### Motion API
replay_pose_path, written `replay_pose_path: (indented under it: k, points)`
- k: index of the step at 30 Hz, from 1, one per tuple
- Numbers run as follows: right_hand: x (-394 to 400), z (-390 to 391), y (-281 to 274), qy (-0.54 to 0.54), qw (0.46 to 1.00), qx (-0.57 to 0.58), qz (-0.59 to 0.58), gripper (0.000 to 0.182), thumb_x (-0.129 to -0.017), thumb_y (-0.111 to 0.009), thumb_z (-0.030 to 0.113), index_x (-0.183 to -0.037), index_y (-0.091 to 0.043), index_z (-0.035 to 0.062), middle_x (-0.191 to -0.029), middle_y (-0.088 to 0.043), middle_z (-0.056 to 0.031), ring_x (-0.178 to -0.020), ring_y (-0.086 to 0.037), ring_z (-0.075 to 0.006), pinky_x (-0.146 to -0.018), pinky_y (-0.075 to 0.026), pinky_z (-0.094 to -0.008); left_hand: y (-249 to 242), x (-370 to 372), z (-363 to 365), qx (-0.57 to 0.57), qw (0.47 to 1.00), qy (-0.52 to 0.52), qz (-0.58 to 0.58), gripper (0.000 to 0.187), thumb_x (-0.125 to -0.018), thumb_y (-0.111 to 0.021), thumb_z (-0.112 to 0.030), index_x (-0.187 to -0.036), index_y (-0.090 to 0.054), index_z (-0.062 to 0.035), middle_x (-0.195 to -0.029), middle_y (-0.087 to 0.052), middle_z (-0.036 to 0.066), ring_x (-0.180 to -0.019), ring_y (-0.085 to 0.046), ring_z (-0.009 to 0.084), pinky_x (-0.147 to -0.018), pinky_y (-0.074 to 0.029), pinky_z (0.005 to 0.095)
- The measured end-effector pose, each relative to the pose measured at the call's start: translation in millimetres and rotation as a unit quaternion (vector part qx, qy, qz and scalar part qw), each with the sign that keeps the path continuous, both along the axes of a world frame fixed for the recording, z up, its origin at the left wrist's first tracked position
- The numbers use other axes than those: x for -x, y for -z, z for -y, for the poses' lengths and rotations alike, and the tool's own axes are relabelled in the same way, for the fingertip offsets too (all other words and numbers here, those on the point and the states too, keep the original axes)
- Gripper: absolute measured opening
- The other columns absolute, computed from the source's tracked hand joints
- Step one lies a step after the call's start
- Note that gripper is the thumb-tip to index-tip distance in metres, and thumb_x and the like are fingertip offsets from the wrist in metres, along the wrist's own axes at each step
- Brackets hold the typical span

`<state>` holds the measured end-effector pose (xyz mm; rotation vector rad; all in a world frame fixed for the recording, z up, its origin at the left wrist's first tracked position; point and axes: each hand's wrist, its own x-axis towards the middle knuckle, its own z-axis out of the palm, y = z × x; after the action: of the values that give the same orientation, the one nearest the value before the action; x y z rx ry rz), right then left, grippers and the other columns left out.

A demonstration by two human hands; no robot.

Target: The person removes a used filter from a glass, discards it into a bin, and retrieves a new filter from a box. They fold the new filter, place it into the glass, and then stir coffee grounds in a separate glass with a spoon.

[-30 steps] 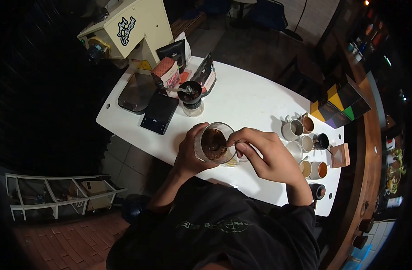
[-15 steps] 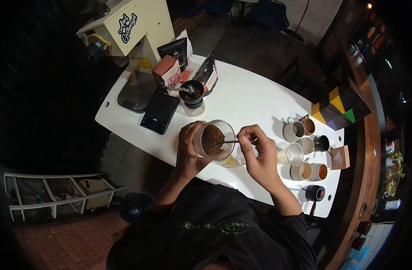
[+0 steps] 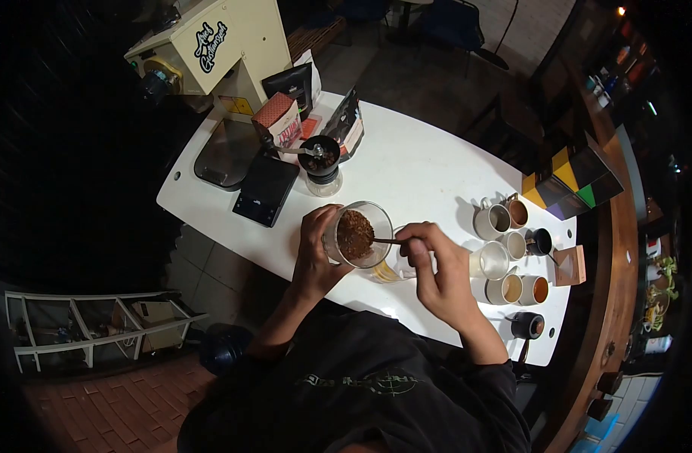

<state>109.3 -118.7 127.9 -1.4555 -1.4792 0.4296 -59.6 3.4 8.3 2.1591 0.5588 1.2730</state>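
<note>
A clear glass (image 3: 381,219) with brown grounds (image 3: 355,234) inside is tilted over the near edge of the white table. My left hand (image 3: 317,245) is wrapped round its left side. From the right, my right hand (image 3: 442,268) pinches a thin dark spoon (image 3: 391,241), whose end reaches into the grounds. Beneath and behind the glass another clear vessel with yellow marks (image 3: 387,273) is partly hidden. Just beyond the glass stands a hand grinder (image 3: 321,162) with dark beans in its open top.
On the white table (image 3: 414,151) a black scale (image 3: 267,190) lies at the left, with a patterned box (image 3: 279,117) and bags behind it. Several cups (image 3: 505,288) and a clear glass (image 3: 494,260) stand at the right, near a small brown box (image 3: 569,266).
My right hand has shifted slightly right and turned, and the spoon has drawn back a little in the glass. The grounds lie differently. My left hand keeps its hold.
</note>
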Motion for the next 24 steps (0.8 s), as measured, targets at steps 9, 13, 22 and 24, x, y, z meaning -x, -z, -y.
replay_pose_path:
  k: [9,13,22,24]
  points:
    - [-18.3,-9.3,25.9,0.042,0.981,0.036,-0.184,0.021,-0.106,-0.041,0.012,-0.098,-0.055,-0.0014,-0.069,-0.061,-0.0047,-0.058,-0.054,-0.0092,-0.056,-0.045,-0.0250,-6.0,0.4,3.6,-0.045,0.995,-0.009,-0.093,0.103,-0.060,-0.094,-0.013,-0.142,-0.031,-0.0021,-0.133,-0.048,0.021,-0.120,-0.052,0.0377,-0.102,-0.046,0.0469]
    - [-24.4,-13.4,32.2,0.037,0.966,0.032,-0.254,0.023,-0.107,-0.041,0.015,-0.097,-0.055,-0.0013,-0.069,-0.059,-0.0042,-0.058,-0.051,-0.0083,-0.055,-0.042,-0.0242,-5.1,-2.9,6.6,-0.020,0.996,-0.007,-0.086,0.103,-0.060,-0.093,-0.010,-0.142,-0.032,-0.0032,-0.133,-0.048,0.020,-0.122,-0.051,0.0375,-0.103,-0.045,0.0468]
    - [-45.5,-7.6,41.8,0.052,0.944,0.020,-0.325,0.026,-0.108,-0.041,0.020,-0.097,-0.054,-0.0003,-0.070,-0.058,-0.0056,-0.056,-0.049,-0.0083,-0.055,-0.040,-0.0234,-6.6,-7.7,4.3,0.008,0.993,0.013,-0.119,0.109,-0.055,-0.090,-0.002,-0.148,-0.033,-0.0127,-0.137,-0.045,0.015,-0.127,-0.045,0.0368,-0.107,-0.043,0.0470]
    - [-51.1,-4.2,43.6,0.057,0.946,0.014,-0.320,0.027,-0.108,-0.040,0.021,-0.097,-0.054,0.0003,-0.070,-0.058,-0.0055,-0.056,-0.049,-0.0079,-0.056,-0.040,-0.0236,-4.4,-9.0,3.9,0.031,0.992,0.012,-0.123,0.109,-0.055,-0.090,-0.002,-0.148,-0.033,-0.0126,-0.138,-0.045,0.015,-0.128,-0.045,0.0362,-0.107,-0.043,0.0469]
